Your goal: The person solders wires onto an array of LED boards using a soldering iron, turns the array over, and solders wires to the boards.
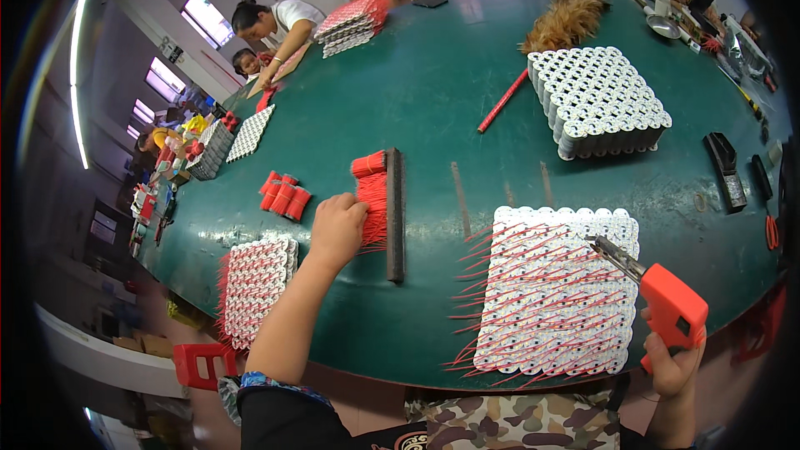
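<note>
My left hand (337, 225) rests on a row of thin red sticks (374, 210) laid against a dark wooden bar (395, 213) on the green table (433, 92), its fingers curled over them. My right hand (673, 360) grips an orange tool with a metal tip (658, 290), held over the right edge of a white honeycomb block (554, 292) that has several red sticks poking out of it. The tool's tip sits just above the block's top right corner.
A second stick-filled block (254, 283) lies near the left edge. A taller white block (598, 102), a feather duster (565, 20), a loose red stick (502, 101) and red tubes (283, 196) lie farther away. Other people (275, 25) work at the far side.
</note>
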Demonstrator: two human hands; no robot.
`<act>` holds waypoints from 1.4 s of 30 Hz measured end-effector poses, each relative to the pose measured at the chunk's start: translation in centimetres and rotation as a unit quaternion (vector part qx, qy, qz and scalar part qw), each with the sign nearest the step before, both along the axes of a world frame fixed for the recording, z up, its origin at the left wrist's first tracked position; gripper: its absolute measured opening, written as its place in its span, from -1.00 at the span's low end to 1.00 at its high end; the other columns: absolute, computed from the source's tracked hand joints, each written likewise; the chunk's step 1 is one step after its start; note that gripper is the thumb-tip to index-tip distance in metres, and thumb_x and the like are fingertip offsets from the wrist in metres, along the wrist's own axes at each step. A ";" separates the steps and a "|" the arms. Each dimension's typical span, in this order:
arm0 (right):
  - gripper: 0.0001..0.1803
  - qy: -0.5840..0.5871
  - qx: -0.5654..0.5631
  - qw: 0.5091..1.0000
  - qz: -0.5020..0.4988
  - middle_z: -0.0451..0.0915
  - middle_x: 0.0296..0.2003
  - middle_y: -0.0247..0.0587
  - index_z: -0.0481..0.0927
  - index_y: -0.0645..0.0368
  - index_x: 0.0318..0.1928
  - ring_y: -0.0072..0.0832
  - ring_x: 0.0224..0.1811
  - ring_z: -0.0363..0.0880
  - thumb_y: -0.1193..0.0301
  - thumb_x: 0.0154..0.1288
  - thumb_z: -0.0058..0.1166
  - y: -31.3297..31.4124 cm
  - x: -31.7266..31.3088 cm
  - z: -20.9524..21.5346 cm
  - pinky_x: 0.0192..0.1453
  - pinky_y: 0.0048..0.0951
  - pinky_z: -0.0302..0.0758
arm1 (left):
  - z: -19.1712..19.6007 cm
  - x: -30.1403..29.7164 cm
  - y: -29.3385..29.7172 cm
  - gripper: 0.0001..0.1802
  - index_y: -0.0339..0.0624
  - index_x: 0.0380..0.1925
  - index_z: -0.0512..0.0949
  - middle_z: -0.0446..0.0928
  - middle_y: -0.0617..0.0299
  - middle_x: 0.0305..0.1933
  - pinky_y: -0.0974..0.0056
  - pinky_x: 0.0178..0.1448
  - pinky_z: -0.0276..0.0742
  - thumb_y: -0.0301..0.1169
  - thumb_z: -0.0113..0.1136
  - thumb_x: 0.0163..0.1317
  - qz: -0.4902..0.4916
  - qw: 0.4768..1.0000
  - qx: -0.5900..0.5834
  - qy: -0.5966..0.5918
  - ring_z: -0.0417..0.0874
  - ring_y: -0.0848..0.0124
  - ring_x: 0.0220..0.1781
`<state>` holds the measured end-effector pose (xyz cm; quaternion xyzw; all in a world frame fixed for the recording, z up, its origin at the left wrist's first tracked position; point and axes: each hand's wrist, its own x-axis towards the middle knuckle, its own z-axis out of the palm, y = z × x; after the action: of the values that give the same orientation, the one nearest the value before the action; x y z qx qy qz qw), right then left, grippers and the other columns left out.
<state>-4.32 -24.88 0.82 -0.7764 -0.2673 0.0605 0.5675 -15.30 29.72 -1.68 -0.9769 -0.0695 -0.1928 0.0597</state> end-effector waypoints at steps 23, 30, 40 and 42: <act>-0.46 0.052 0.020 0.997 -0.049 0.69 -0.05 -0.09 0.52 0.36 0.20 -0.41 -0.01 0.64 0.45 0.17 0.15 -0.6 -2.6 1.5 0.16 -0.31 0.53 | -0.6 0.2 0.0 -0.90 -0.13 -0.34 0.53 0.56 0.18 -0.29 0.05 0.02 0.48 -0.49 0.14 0.10 -0.011 0.994 0.112 0.005 0.61 0.14 -0.13; -0.51 0.026 0.050 0.997 -0.056 0.71 -0.10 0.01 0.57 0.41 0.11 -0.31 -0.06 0.72 0.53 0.12 0.20 -0.9 -2.5 1.2 0.13 -0.31 0.59 | 0.8 -0.3 -0.3 -0.73 -0.16 -0.11 0.60 0.60 0.17 -0.29 0.03 0.06 0.50 -0.50 0.11 0.16 -0.069 0.982 0.168 0.056 0.66 0.14 -0.13; -0.51 0.027 0.037 0.998 -0.037 0.69 -0.07 -0.08 0.55 0.37 0.15 -0.42 -0.03 0.64 0.51 0.18 0.14 -1.5 -2.5 1.3 0.12 -0.33 0.53 | 1.0 -0.2 0.5 -0.83 -0.06 -0.26 0.66 0.61 0.18 -0.29 0.01 -0.12 0.59 -0.50 0.13 0.18 0.012 0.998 0.040 0.038 0.69 0.10 -0.18; -0.51 0.031 0.036 0.998 -0.035 0.69 -0.07 -0.08 0.55 0.37 0.15 -0.42 -0.04 0.64 0.51 0.18 0.14 -1.5 -2.5 1.3 0.11 -0.34 0.53 | 1.4 -0.2 0.5 -0.83 -0.05 -0.28 0.66 0.61 0.14 -0.30 -0.04 -0.18 0.60 -0.51 0.16 0.15 0.040 0.997 0.008 0.062 0.69 0.05 -0.17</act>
<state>-6.82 -26.40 2.11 -0.7620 -0.2244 0.0551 0.6049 -15.45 30.18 -0.28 -0.9829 -0.1032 -0.1299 0.0794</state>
